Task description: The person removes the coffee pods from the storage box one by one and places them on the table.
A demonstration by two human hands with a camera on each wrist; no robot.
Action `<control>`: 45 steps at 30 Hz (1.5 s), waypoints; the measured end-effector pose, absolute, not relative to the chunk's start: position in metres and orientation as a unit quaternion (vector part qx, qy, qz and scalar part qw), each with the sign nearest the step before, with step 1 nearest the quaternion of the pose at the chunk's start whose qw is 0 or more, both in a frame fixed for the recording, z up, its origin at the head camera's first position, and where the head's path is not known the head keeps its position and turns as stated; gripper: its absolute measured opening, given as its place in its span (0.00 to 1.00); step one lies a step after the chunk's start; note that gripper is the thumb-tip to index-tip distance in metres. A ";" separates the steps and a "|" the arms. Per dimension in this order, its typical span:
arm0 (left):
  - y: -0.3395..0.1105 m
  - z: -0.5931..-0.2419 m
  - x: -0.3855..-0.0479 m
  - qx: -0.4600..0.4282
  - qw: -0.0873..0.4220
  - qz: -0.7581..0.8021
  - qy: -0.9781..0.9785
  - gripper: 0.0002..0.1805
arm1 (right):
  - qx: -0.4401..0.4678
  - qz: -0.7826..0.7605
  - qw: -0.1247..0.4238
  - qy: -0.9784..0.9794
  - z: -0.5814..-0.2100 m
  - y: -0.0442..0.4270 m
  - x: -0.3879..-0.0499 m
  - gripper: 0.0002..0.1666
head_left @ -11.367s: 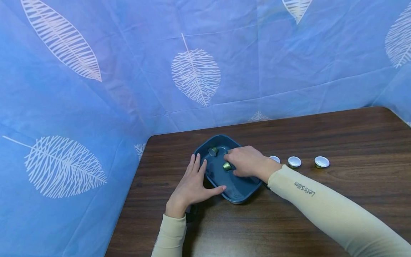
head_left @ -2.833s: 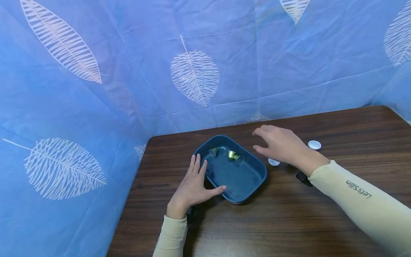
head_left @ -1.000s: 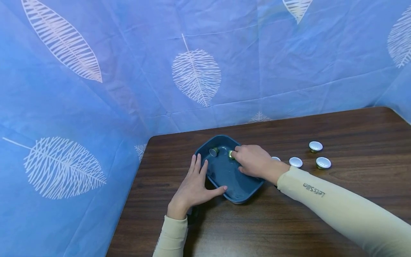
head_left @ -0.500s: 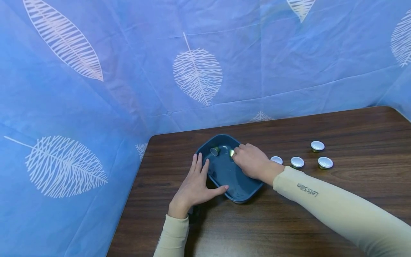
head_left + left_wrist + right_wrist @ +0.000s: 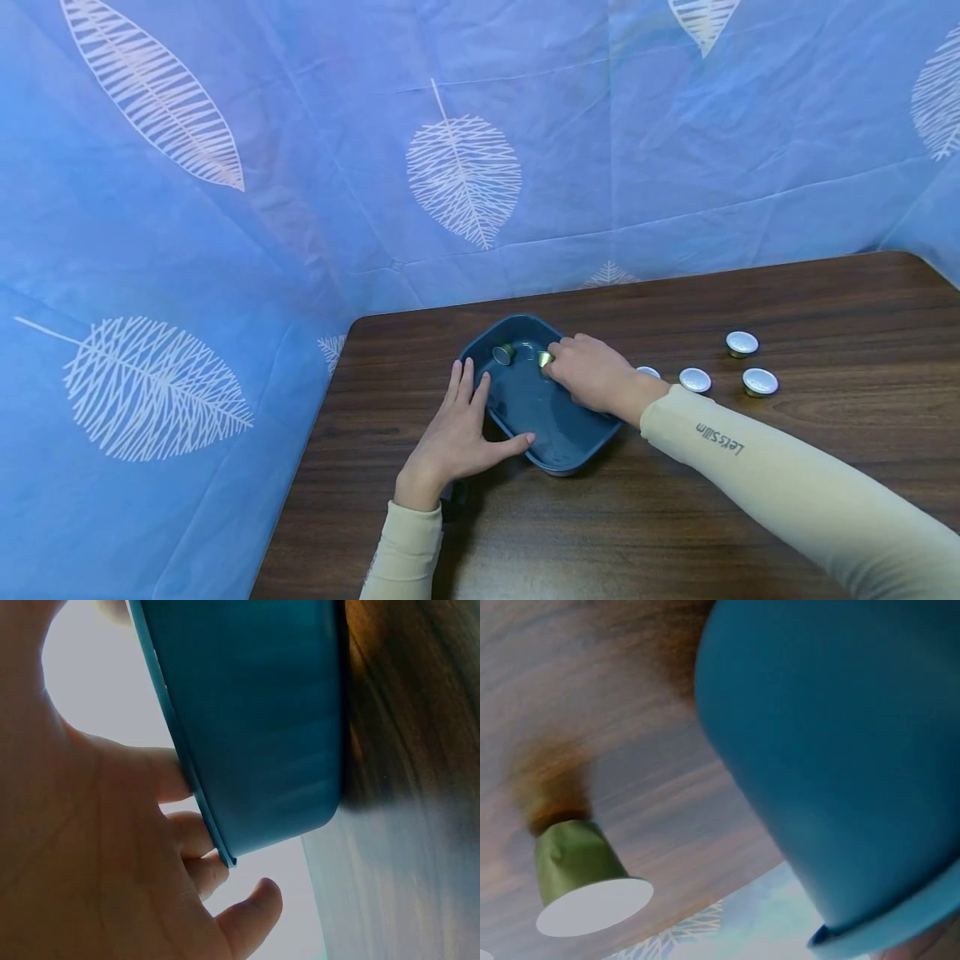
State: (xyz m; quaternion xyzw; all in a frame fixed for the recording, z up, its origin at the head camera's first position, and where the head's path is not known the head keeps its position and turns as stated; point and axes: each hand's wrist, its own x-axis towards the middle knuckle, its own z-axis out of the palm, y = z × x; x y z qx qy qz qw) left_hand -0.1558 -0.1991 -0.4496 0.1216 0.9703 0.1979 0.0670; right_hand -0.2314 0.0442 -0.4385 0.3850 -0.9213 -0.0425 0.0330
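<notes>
A dark blue plastic basin (image 5: 551, 425) stands on the table in the head view. Outspread, my left hand (image 5: 453, 442) rests along its near-left rim, fingers over the edge and thumb toward the front. In the left wrist view, its fingers touch the rim (image 5: 191, 772). My right hand (image 5: 592, 373) reaches into the basin from the right, its fingers curled down at a green coffee capsule (image 5: 545, 359) that partly shows by the fingertips. The fingertips themselves are hidden. Another coffee capsule (image 5: 502, 354) lies on its side near the basin's far-left wall.
Several foil-lidded green capsules stand on the brown table (image 5: 600, 533) right of the basin: a rear capsule (image 5: 742, 343), a right capsule (image 5: 761, 382), a middle capsule (image 5: 695, 380) and one partly behind my wrist. A blue leaf-print cloth (image 5: 525, 167) hangs behind.
Since 11.4 seconds ago, another capsule has come to stand on the table at the rear right. My right hand has gone back into the basin and its fingers have curled. The left hand stays put.
</notes>
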 end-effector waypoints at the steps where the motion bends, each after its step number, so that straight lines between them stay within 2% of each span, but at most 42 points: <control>1: -0.199 -0.450 -0.156 0.121 0.067 0.198 0.970 0.64 | 0.388 -0.042 0.031 -0.920 -0.438 0.045 -0.232 0.19; 10: -0.199 -0.450 -0.156 0.120 0.068 0.199 0.970 0.64 | 0.414 -0.035 0.010 -0.910 -0.434 0.049 -0.230 0.11; 18: -0.199 -0.450 -0.156 0.121 0.067 0.200 0.970 0.64 | 0.385 0.066 -0.099 -0.915 -0.428 0.051 -0.229 0.07; 22: -0.199 -0.450 -0.156 0.123 0.065 0.200 0.970 0.64 | 0.372 0.085 -0.114 -0.917 -0.429 0.050 -0.230 0.07; 30: -0.199 -0.450 -0.156 0.125 0.065 0.203 0.969 0.64 | 0.373 0.066 -0.086 -0.922 -0.432 0.048 -0.229 0.14; 45: -0.199 -0.449 -0.155 0.124 0.067 0.205 0.969 0.65 | 0.396 0.076 -0.074 -0.912 -0.433 0.050 -0.226 0.18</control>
